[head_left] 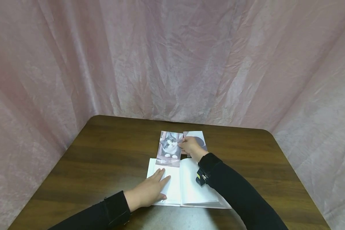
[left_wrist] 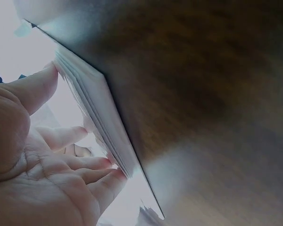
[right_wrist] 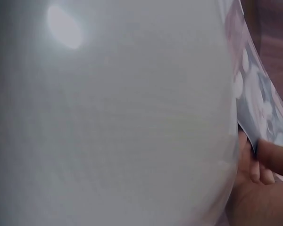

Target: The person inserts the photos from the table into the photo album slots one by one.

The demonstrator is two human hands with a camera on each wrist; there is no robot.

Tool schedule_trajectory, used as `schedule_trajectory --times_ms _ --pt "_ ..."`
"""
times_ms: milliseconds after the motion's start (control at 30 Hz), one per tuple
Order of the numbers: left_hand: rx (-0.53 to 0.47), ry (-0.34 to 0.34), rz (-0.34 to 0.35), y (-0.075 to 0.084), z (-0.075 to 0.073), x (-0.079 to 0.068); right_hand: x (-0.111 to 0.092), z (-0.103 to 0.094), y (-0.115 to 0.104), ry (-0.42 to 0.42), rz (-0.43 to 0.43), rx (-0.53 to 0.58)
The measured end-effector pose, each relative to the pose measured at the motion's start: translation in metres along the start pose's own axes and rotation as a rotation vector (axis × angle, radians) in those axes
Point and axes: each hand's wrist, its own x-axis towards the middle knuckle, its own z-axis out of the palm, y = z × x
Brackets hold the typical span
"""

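A photo album (head_left: 166, 174) lies open on the table, with pale pages on both sides. My left hand (head_left: 149, 190) rests on its left page with fingers spread; in the left wrist view the fingertips touch the page near the stacked page edges (left_wrist: 92, 101). My right hand (head_left: 192, 147) pinches the right edge of a cat photo (head_left: 169, 150) between thumb and fingers. The photo's lower end overlaps the top of the left page; whether it is inside a sleeve I cannot tell. In the right wrist view the cat photo (right_wrist: 259, 96) shows beyond a raised page (right_wrist: 132, 117).
A second photo (head_left: 196, 134) lies behind the album's right page, partly covered by my right hand. The brown wooden table (head_left: 109, 153) has rounded far corners. A pink curtain (head_left: 172, 64) hangs behind it.
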Motion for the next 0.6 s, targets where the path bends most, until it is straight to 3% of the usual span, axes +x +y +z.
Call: schedule_trajectory --times_ms 300,433,600 --pt "-0.025 0.007 -0.008 -0.0022 -0.0004 0.0027 -0.0057 0.0007 -0.003 -0.128 -0.007 -0.253" --pt "-0.052 -0.009 -0.018 -0.0021 -0.0007 0.0012 -0.005 0.0015 -0.0029 -0.15 -0.009 -0.264" --pt "-0.075 -0.011 -0.007 -0.0039 0.002 -0.0017 0.0009 0.0026 -0.0028 -0.14 -0.076 -0.179"
